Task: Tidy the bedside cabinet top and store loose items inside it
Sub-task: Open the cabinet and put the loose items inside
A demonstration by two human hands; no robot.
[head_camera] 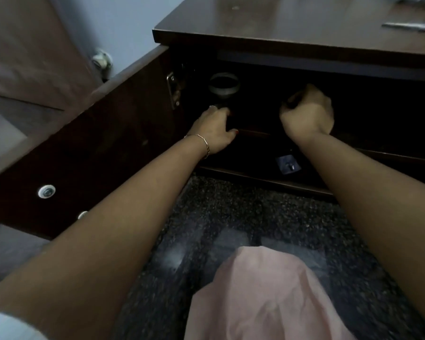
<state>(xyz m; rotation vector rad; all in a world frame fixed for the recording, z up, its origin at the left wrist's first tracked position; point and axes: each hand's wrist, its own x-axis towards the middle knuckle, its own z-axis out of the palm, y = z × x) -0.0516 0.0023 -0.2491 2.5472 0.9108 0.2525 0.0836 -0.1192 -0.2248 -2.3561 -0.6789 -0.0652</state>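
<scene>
**Both hands inside the open cabinet**

The cabinet stands open, its door swung left. Inside it, the left hand and right hand curl in darkness, and I cannot tell their grips. A round bowl sits inside, and an orange-handled tool lies on top.

I read the cabinet top as dark brown wood-look board, smooth, with a low satin sheen. The open cabinet door has the same dark finish, slightly glossier on its inner face. The hinge is bright bare metal. The round fitting set in the door is pale with a shiny centre, probably plastic around metal, though blur prevents confirmation. The ring-shaped container inside is dull grey and matt. The floor is speckled dark stone, polished enough to carry reflections. The garment is pale pink cloth, matt and softly creased. The bracelet is gold-coloured metal chain. The tool has a grey metallic shaft and an orange handle.
</scene>
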